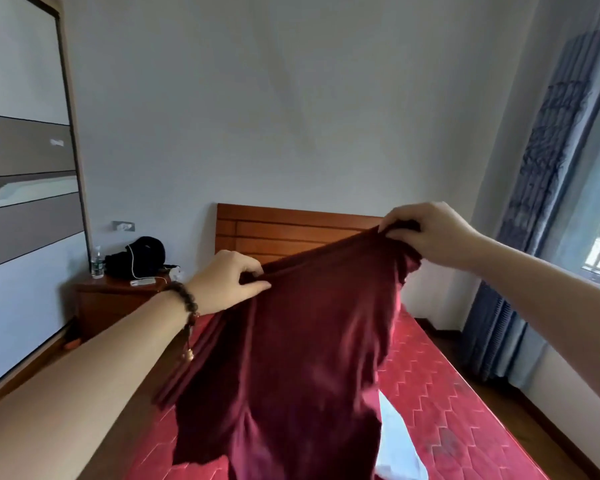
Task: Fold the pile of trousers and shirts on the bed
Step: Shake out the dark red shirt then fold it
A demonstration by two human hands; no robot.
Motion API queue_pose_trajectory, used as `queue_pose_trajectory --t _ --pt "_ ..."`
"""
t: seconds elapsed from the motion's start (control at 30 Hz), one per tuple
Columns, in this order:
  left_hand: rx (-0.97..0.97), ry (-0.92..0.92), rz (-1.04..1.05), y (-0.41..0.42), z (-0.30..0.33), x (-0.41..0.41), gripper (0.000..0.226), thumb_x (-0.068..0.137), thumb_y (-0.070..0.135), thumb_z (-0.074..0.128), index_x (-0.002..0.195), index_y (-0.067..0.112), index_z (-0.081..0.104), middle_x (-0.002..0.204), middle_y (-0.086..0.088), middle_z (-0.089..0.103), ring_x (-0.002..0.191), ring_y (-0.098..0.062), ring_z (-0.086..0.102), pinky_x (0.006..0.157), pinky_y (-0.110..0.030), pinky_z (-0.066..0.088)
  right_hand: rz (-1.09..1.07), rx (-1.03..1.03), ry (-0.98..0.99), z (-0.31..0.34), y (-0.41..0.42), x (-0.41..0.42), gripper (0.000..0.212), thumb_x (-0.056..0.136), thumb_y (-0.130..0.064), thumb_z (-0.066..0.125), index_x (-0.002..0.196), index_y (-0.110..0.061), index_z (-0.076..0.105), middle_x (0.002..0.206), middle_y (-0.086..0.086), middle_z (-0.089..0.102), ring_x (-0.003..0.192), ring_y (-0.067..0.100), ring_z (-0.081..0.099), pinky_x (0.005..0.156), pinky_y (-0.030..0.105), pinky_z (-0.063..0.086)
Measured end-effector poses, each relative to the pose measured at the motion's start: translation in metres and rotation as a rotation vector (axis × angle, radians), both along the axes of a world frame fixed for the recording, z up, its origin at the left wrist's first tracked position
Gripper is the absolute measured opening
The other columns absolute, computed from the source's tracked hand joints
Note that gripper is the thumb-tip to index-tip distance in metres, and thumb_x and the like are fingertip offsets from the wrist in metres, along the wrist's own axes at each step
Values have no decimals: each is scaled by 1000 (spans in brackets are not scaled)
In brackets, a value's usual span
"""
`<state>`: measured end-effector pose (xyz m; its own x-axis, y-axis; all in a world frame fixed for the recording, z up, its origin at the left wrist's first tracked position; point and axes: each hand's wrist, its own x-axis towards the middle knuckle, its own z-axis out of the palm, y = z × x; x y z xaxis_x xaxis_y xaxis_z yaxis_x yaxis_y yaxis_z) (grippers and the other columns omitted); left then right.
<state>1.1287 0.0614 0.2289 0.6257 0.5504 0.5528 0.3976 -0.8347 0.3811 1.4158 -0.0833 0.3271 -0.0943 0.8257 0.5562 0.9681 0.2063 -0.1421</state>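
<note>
A dark red garment [291, 358] hangs in the air above the red mattress [440, 410], stretched between both hands. My left hand [226, 280] pinches its upper edge on the left; a bead bracelet sits on that wrist. My right hand [430, 233] grips the upper edge on the right, held higher. The cloth drops down and hides most of the bed behind it. A white garment [395, 445] lies on the mattress, partly covered by the red cloth.
A wooden headboard [291, 230] stands against the far wall. A wooden nightstand [118, 299] on the left carries a water bottle [97, 263], a black bag and a phone with a cable. A wardrobe lines the left side. Blue curtains [534, 202] and a window are on the right.
</note>
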Motion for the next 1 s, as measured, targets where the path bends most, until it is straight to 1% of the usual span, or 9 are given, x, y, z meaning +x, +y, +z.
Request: queue_pose_trajectory --t 0.07,0.13,0.27,0.4,0.5,0.63,0.73,0.83,1.0 --pt "-23 -96 40 5 -15 -12 10 85 23 73 77 18 71 71 12 67 72 -5 61 64 -16 46 -7 62 50 -1 13 -14 18 85 -4 65 92 -17 74 85 -13 66 84 3 58 74 -1 33" --pt "-23 -116 79 8 -32 -21 13 82 27 74 72 27 67 67 22 64 70 3 59 61 -10 42 -17 -10 -14 -2 29 -28 17 86 -5 63 93 -17 73 85 -14 64 88 8 59 73 7 34" --pt "-98 -90 141 8 -86 -33 15 79 29 74 71 30 61 66 20 61 68 2 58 60 -10 41 -19 4 7 -2 52 -61 18 88 -7 61 97 -17 73 91 -8 66 89 12 57 82 22 40" --pt "-186 -89 121 -1 -135 -29 23 83 28 65 65 36 52 67 15 57 64 -3 57 60 -20 43 -18 -105 -62 -5 65 -86 17 90 -8 60 98 -18 72 91 -6 67 89 12 57 82 23 43" --pt "-240 -77 99 -10 -163 -24 14 85 35 62 74 26 65 75 12 61 66 -4 60 62 -25 50 -40 -112 -23 -4 69 -94 17 91 -7 59 96 -19 71 93 -4 66 89 13 57 80 23 45" --pt "-238 -67 117 -15 -193 -25 18 87 41 63 86 23 69 80 15 60 69 -1 58 64 -18 50 -87 -105 -18 -1 65 -95 17 91 -7 58 96 -19 70 90 -5 64 78 9 55 63 10 38" --pt "-277 1 109 -15 -215 -33 20 87 39 63 95 23 71 89 15 62 75 0 60 68 -14 51 -145 -71 24 4 58 -89 17 90 -6 59 95 -18 70 92 -1 65 78 13 58 65 15 41" --pt "-347 60 110 -9 -224 -47 19 87 36 66 98 21 73 89 18 63 73 2 62 67 -14 52 -219 -59 17 4 49 -77 17 89 -6 59 97 -16 71 97 2 67 90 21 60 77 25 44" --pt "-252 -67 260 16 -171 -97 16 81 28 77 77 13 72 75 6 67 71 -12 64 65 -25 49 -320 8 97 -3 22 -49 20 88 -6 60 90 -23 69 89 1 67 79 21 61 66 18 44"
